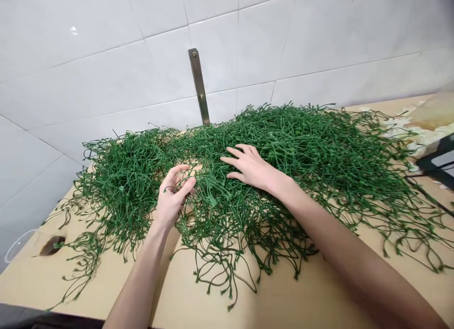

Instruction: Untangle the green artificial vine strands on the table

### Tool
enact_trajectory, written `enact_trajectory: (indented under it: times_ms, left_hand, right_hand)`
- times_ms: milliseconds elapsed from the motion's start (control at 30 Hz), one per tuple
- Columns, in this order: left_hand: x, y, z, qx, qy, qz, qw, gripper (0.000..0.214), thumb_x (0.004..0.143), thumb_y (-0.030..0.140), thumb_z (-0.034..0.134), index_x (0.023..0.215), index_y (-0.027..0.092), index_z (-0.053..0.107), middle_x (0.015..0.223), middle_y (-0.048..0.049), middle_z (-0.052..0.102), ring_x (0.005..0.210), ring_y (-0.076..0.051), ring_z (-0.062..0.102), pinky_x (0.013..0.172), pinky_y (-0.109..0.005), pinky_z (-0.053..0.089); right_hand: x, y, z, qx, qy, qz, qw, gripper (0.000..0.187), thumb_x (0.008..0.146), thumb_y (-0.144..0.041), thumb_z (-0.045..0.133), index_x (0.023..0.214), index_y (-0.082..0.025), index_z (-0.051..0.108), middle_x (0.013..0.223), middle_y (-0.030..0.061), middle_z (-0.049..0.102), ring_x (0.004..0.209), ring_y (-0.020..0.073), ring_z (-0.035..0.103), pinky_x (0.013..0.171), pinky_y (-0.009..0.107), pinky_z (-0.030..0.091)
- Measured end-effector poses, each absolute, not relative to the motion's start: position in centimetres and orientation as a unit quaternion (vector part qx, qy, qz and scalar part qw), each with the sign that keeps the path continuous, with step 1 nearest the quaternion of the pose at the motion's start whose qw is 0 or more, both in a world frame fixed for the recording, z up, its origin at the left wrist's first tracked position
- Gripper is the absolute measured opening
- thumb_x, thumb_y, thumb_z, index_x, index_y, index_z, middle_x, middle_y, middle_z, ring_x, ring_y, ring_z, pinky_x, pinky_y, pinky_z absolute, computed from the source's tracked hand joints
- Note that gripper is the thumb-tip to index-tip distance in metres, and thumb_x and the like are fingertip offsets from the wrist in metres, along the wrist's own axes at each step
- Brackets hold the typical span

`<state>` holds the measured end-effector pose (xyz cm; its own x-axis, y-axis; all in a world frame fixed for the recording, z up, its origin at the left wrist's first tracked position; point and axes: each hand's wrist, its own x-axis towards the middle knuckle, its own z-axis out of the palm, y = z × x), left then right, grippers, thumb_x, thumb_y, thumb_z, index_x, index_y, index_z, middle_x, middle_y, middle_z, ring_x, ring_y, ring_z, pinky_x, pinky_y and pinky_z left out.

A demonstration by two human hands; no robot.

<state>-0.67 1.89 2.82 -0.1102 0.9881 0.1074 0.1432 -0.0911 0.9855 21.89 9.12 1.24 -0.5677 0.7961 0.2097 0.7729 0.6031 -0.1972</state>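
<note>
A long heap of thin green cords (305, 149) with knotted, frayed ends spreads over the table. My left hand (173, 191) is at a gap between the left clump (124, 182) and the larger heap. Its fingers are curled toward the thumb around a few thin green cords, and one knotted end sticks out by the base of the thumb. Flat on the middle of the heap lies my right hand (250, 168), its fingers spread and nothing gripped. Loose cords (227, 267) trail toward the front of the table below both hands.
The light wooden table (198, 305) meets a grey tiled wall (106, 73). A metal bracket (198, 85) rises against that wall behind the heap. On the left is a dark hole (52, 245) in the tabletop. A black-framed object (438, 161) stands at the right edge.
</note>
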Motion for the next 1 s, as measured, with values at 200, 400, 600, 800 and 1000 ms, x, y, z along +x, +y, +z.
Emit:
enact_trajectory:
  times_ms: [200, 400, 600, 800, 1000]
  left_hand:
    - [-0.6, 1.8, 2.1, 0.547, 0.555, 0.490, 0.391, 0.041, 0.077, 0.041, 0.071, 0.111, 0.020, 0.066, 0.083, -0.0003, 0.062, 0.060, -0.010, 0.057, 0.063, -0.024, 0.048]
    - [-0.5, 2.0, 1.7, 0.584, 0.532, 0.489, 0.369, 0.024, 0.081, 0.041, 0.067, 0.077, 0.017, 0.064, 0.065, 0.0022, 0.058, 0.058, -0.011, 0.055, 0.060, -0.022, 0.044]
    - [-0.4, 1.8, 1.2, 0.607, 0.490, 0.524, 0.342, 0.020, 0.085, 0.038, 0.062, 0.082, 0.019, 0.063, 0.083, -0.0008, 0.064, 0.065, -0.011, 0.057, 0.065, -0.022, 0.045]
    - [-0.6, 2.0, 0.4, 0.617, 0.482, 0.489, 0.384, 0.017, 0.076, 0.033, 0.071, 0.084, 0.018, 0.068, 0.083, -0.0022, 0.067, 0.074, -0.014, 0.058, 0.069, -0.024, 0.044]
    - [-0.4, 2.3, -0.6, 0.570, 0.454, 0.519, 0.448, 0.021, 0.074, 0.038, 0.072, 0.079, 0.019, 0.063, 0.076, 0.0001, 0.063, 0.066, -0.013, 0.056, 0.064, -0.025, 0.045]
  right_hand:
    - [22.5, 6.9, 5.8, -0.403, -0.868, 0.147, 0.250, 0.060, 0.080, -0.025, 0.063, 0.139, -0.023, 0.050, 0.152, 0.0099, 0.038, 0.140, 0.0319, 0.030, 0.113, 0.058, 0.024]
    - [21.3, 4.4, 8.5, -0.378, -0.828, 0.273, 0.311, 0.016, 0.078, -0.016, 0.055, 0.082, -0.015, 0.070, 0.077, 0.0031, 0.070, 0.069, 0.0131, 0.059, 0.069, 0.028, 0.047]
    - [19.3, 4.4, 6.2, -0.361, -0.832, 0.356, 0.225, 0.027, 0.084, -0.038, 0.061, 0.082, -0.012, 0.070, 0.062, -0.0004, 0.059, 0.054, 0.0083, 0.045, 0.053, 0.024, 0.034]
    - [19.2, 5.2, 5.3, -0.317, -0.829, 0.408, 0.215, 0.021, 0.084, -0.029, 0.058, 0.083, -0.012, 0.070, 0.065, 0.0000, 0.059, 0.056, 0.0087, 0.044, 0.054, 0.024, 0.033]
    - [19.0, 5.7, 5.3, -0.302, -0.800, 0.484, 0.185, 0.025, 0.085, -0.029, 0.053, 0.081, -0.013, 0.072, 0.066, 0.0010, 0.062, 0.056, 0.0091, 0.046, 0.052, 0.023, 0.032]
